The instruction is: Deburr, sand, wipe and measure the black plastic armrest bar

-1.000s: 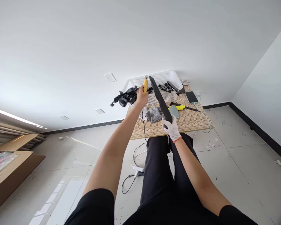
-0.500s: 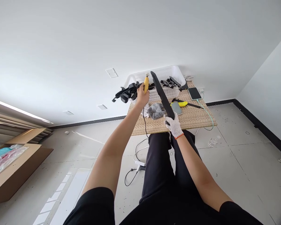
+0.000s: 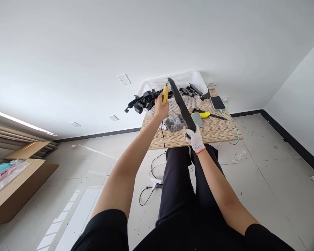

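A white wall rose behind the small striped counter (image 3: 214, 130), grey floor tiles all around. My left grip (image 3: 161, 108), bare, was wrapped around a yellow tool (image 3: 165, 94), its tip up against the top end of a long black strip (image 3: 181, 104), seemingly so it could work that end. My right grip (image 3: 195, 138), gloved, was clenched on the strip's lower end, holding it slanted up from the counter toward the tool, which kept it steady. A white basket (image 3: 184, 81) of black parts stood at the far edge, a grey cloth (image 3: 174, 122) just beside the strip, a yellow knife (image 3: 202, 114) and a phone (image 3: 217, 103) to the right.
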Demonstrator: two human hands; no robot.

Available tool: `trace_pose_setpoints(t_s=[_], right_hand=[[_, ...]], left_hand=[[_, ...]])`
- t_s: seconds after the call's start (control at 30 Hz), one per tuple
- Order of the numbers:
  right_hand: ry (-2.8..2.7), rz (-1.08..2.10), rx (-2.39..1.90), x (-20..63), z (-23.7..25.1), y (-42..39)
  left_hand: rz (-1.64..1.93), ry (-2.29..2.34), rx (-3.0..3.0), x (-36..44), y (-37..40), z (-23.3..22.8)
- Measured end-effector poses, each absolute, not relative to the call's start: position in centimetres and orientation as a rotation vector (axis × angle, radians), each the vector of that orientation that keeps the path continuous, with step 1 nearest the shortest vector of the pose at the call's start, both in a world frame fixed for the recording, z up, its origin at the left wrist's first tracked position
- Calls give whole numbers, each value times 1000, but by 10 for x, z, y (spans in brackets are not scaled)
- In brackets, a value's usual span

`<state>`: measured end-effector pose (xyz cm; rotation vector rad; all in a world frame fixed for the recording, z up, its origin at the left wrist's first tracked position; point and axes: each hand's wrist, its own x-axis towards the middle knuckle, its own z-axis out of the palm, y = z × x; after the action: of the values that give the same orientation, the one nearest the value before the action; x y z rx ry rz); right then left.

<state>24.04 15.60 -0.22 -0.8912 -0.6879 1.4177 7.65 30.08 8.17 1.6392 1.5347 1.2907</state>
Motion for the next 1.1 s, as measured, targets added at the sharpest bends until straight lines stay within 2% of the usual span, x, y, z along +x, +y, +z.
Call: trace_pose_setpoints(t_s=[0.73, 1.1], right_hand=[[-684, 1415, -919, 240, 4, 153], [-693, 1429, -896, 242, 5, 152]], left_hand=[[1285, 1474, 1688, 91, 301, 83], [1142, 1548, 1746, 98, 283, 97]])
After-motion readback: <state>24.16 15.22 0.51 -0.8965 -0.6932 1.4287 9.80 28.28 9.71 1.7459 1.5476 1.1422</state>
